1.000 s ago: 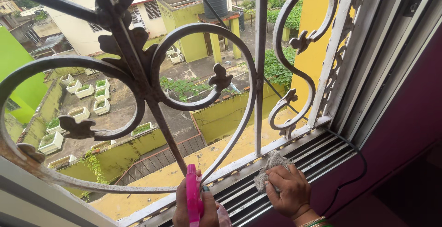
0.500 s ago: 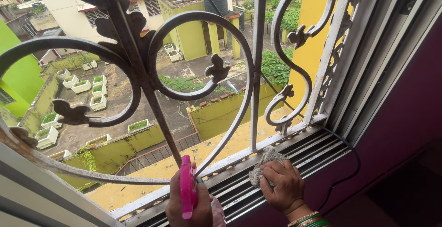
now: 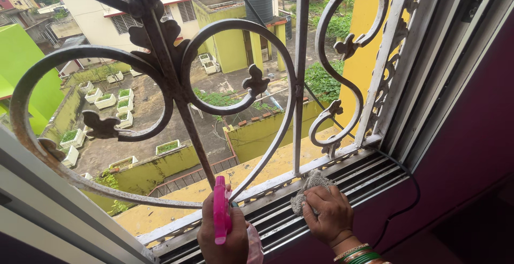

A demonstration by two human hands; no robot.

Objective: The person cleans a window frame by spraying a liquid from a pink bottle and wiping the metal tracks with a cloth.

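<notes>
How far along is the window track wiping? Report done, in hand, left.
Done: cannot tell; no stretch looks clearly cleaner. In hand: right hand presses a grey cloth onto the window track; left hand holds a pink spray bottle. Left: the grimy rails either side.

An ornate iron window grille (image 3: 176, 82) of scrolls filled the open window in soft daylight. Below the grille ran the ribbed window track (image 3: 342, 186); to its right stood a dark purple wall (image 3: 471, 151) with a black cable (image 3: 409, 192). Beyond the grille lay yellow-green buildings (image 3: 230, 39), white planters (image 3: 104, 101) and a black water tank (image 3: 261, 2).
</notes>
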